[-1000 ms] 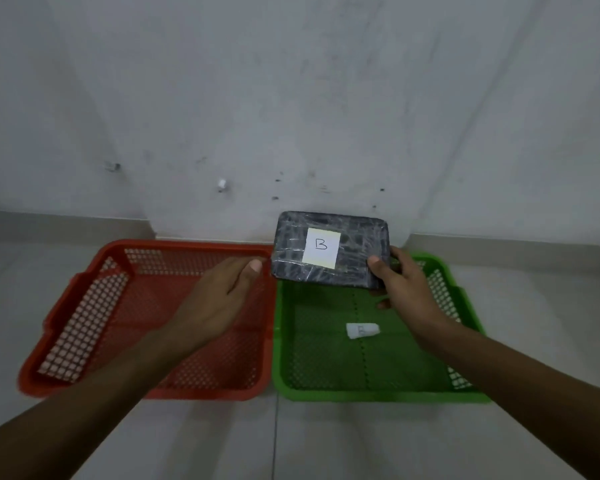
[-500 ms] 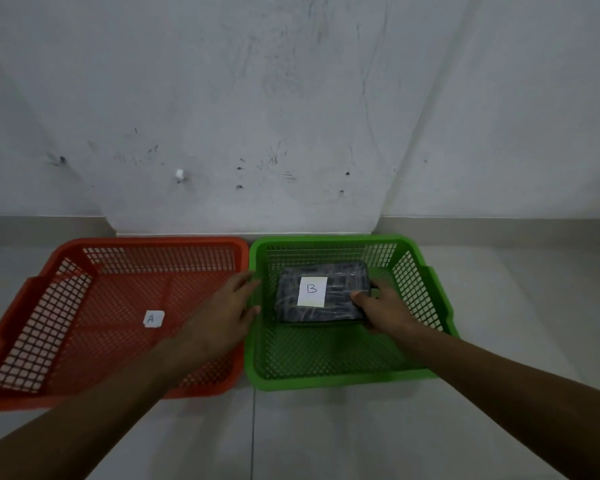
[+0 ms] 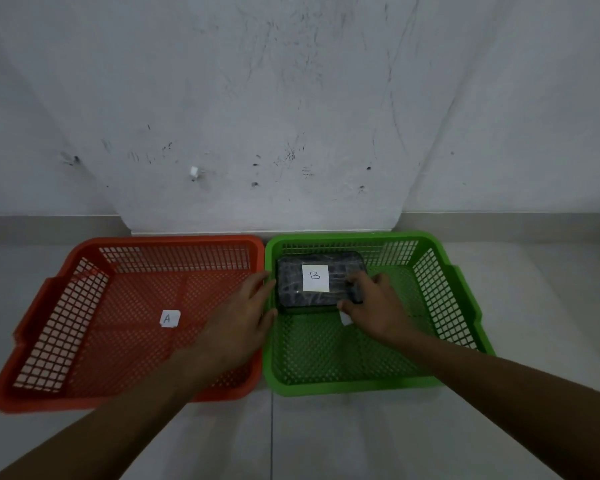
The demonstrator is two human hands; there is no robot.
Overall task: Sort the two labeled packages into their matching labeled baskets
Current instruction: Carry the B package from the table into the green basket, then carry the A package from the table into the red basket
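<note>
A dark wrapped package (image 3: 293, 289) with a white "B" label lies in the far left part of the green basket (image 3: 347, 388). My right hand (image 3: 374, 310) grips the package's right end, thumb at its near corner and fingers on top. A white paper tag (image 3: 345, 318) on the green basket's floor shows partly beside that thumb. My left hand (image 3: 243, 317) hovers open over the rims where the two baskets meet, fingertips at the package's left edge. The red basket (image 3: 174, 241) on the left holds only a white "A" tag (image 3: 169, 318). No other package is in view.
The two baskets stand side by side on a pale tiled floor (image 3: 326, 438), close to a scuffed white wall (image 3: 291, 98) with a grey skirting strip. Floor shows on both outer sides and in front of the baskets.
The package came down from above the green basket's far rim onto the basket's floor, still in my right hand. My left hand moved from over the red basket to the shared rim.
</note>
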